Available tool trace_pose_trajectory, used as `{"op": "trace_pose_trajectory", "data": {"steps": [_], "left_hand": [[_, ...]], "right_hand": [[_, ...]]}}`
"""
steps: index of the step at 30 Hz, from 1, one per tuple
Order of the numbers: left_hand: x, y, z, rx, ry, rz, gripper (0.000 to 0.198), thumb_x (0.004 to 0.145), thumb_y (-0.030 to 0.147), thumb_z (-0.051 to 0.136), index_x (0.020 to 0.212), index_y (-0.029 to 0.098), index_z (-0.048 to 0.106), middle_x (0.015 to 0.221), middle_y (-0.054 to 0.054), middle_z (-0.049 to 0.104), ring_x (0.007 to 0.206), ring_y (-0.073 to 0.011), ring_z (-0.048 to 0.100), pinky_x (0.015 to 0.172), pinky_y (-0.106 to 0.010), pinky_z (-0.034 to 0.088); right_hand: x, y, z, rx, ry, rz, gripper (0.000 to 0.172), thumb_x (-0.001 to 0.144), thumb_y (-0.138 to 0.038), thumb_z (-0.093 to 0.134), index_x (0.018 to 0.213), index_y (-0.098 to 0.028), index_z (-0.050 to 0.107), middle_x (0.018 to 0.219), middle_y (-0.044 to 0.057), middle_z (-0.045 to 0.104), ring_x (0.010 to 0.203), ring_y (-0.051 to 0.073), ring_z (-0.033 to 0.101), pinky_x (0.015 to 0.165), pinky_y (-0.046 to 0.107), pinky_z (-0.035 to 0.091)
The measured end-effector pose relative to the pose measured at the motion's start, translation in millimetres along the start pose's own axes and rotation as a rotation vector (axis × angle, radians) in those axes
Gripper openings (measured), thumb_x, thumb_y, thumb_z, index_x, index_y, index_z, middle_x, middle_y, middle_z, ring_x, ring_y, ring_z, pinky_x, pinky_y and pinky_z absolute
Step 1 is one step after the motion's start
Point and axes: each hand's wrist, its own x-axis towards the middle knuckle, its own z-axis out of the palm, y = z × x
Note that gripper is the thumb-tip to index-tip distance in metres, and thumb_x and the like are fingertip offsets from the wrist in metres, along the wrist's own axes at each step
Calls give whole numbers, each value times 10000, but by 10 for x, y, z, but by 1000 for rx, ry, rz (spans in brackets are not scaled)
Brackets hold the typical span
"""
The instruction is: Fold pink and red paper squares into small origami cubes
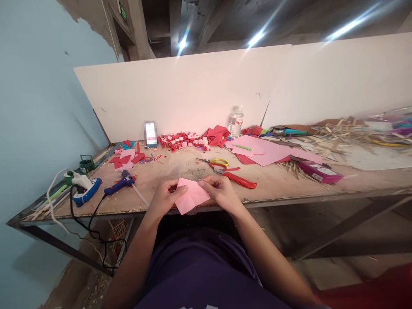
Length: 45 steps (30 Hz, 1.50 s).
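A small sheet of pink paper (192, 196) with crease lines is held between both hands at the table's front edge. My left hand (166, 194) pinches its left side, thumb on top. On the paper's right upper side, my right hand (220, 191) is closed with the thumb over the edge. The fingers beneath the paper are hidden. Just beyond my right hand lie a red utility knife (240, 180) and scissors with yellow and red handles (219, 163).
A blue glue gun (120, 182) and power strip (86, 192) with cords sit left. Behind are a phone (150, 134), folded red and pink paper pieces (183, 140) and a plastic bottle (236, 122). Pink sheets (273, 152), a magenta box (320, 172) and wooden sticks (341, 131) lie right.
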Motion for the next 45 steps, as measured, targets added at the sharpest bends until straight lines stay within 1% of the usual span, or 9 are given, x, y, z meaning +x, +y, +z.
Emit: {"op": "trace_pose_trajectory", "data": {"steps": [5, 11, 18, 22, 25, 30, 35, 41, 45], "left_hand": [[-7, 25, 7, 15, -38, -44, 397, 789, 454, 767, 977, 106, 803, 877, -89, 767, 760, -207, 651, 666, -274, 465], [10, -24, 4, -134, 184, -31, 329, 715, 407, 822, 877, 121, 812, 844, -73, 772, 767, -207, 653, 686, -281, 487], [27, -58, 6, -176, 235, 11, 328, 737, 419, 807, 891, 129, 807, 831, -59, 760, 760, -197, 643, 664, -269, 471], [24, -66, 10, -144, 232, 20, 331, 749, 416, 799, 911, 128, 804, 836, -56, 758, 757, -192, 638, 663, -265, 475], [24, -68, 11, -135, 213, 24, 310, 756, 413, 792, 855, 120, 793, 819, -60, 750, 756, -190, 632, 659, -260, 472], [16, -52, 22, -140, 237, 33, 332, 763, 446, 776, 835, 121, 779, 797, -58, 736, 740, -185, 622, 630, -251, 452], [14, -43, 21, -139, 269, 40, 336, 750, 460, 778, 783, 127, 764, 749, -45, 712, 707, -175, 606, 623, -250, 442], [9, -53, 10, -122, 234, 35, 337, 776, 450, 772, 864, 125, 786, 844, -60, 745, 765, -190, 634, 671, -260, 471], [-3, -49, 4, -81, 175, 43, 348, 787, 451, 772, 893, 120, 790, 865, -72, 755, 796, -206, 648, 704, -275, 488]], "right_hand": [[-5, 3, -10, 8, 19, 4, 360, 843, -454, 710, 695, -127, 679, 648, 21, 589, 594, 135, 484, 544, 266, 366], [-13, -65, -16, 127, -54, 6, 347, 813, -490, 763, 772, -147, 734, 736, 27, 655, 674, 155, 558, 620, 273, 453], [-38, -47, -25, 203, -43, 47, 358, 782, -490, 807, 693, -160, 700, 643, 44, 691, 594, 167, 615, 610, 295, 494], [-34, -24, -18, 137, -16, 26, 411, 775, -510, 811, 625, -164, 649, 585, 37, 662, 549, 153, 590, 569, 279, 458], [-27, -27, -26, 213, -5, 32, 408, 788, -535, 792, 654, -172, 663, 618, 26, 654, 577, 157, 590, 582, 283, 487], [-34, -52, -60, 314, -103, 33, 368, 805, -547, 772, 755, -183, 756, 866, 63, 726, 738, 201, 654, 707, 327, 565], [-50, -61, -88, 343, -164, 48, 324, 807, -503, 784, 847, -182, 798, 1044, 102, 750, 849, 229, 681, 743, 335, 584], [-41, -43, -88, 333, -164, 40, 280, 795, -438, 808, 885, -173, 789, 931, 81, 751, 737, 188, 677, 718, 321, 558], [-28, -71, -58, 208, -167, -6, 280, 809, -435, 794, 886, -167, 774, 864, 57, 733, 793, 199, 654, 755, 313, 526]]}}
